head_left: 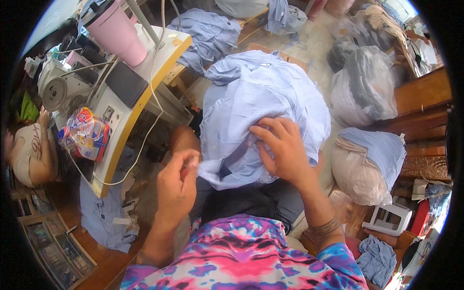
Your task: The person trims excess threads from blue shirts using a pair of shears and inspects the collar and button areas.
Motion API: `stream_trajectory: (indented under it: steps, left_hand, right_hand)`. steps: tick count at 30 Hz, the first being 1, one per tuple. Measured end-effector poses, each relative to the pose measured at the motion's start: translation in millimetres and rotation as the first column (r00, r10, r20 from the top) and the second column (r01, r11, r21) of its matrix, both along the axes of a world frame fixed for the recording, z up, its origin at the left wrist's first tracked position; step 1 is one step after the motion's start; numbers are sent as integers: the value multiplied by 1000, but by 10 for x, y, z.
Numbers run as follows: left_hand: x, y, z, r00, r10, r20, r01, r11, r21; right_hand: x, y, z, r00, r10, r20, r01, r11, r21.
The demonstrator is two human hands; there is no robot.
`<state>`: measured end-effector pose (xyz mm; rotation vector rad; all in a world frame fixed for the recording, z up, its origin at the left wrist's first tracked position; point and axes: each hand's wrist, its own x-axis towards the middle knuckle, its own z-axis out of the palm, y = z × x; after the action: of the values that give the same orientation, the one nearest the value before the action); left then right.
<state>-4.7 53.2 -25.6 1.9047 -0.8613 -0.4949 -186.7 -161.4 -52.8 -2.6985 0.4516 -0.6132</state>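
A large heap of light blue cloth point(270, 92) lies over my lap and in front of me, its near edge folded up toward me. My right hand point(280, 150) is on the near side of the heap, its bent fingers gripping a fold. To the left of the cloth's raised corner, my left hand point(178, 186) is closed, thumb against fingers. A small reddish bit shows inside its grip, too little of it to name. Whether the left fingertips also touch the cloth corner, I cannot tell.
On the left, a sewing table point(126, 121) bears a pink tumbler point(117, 34), a dark phone point(126, 83), a colourful plastic packet point(86, 133) and a trailing white cable. Full plastic bags point(363, 87) stand right, near a white stool point(389, 220). Another person point(31, 150) sits far left.
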Motion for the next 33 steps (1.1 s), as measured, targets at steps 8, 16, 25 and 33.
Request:
stream_trajectory:
  steps: [8, 16, 25, 33]
  left_hand:
    - [-151, -347, -146, 985, -165, 59, 171, 978, -118]
    - [-278, -711, -502, 926, -347, 152, 376, 886, -270]
    - [-441, -674, -202, 831, -500, 244, 556, 740, -378]
    - [-508, -705, -83, 814, -580, -1, 536, 753, -380]
  right_hand:
    - [-23, -128, -3, 996, 28, -90, -23, 998, 60]
    - [-317, -44, 107, 990, -70, 121, 24, 939, 343]
    - [-570, 454, 172, 891, -348, 290, 151, 831, 536]
    - [-620, 564, 226, 890, -357, 282, 183, 849, 497]
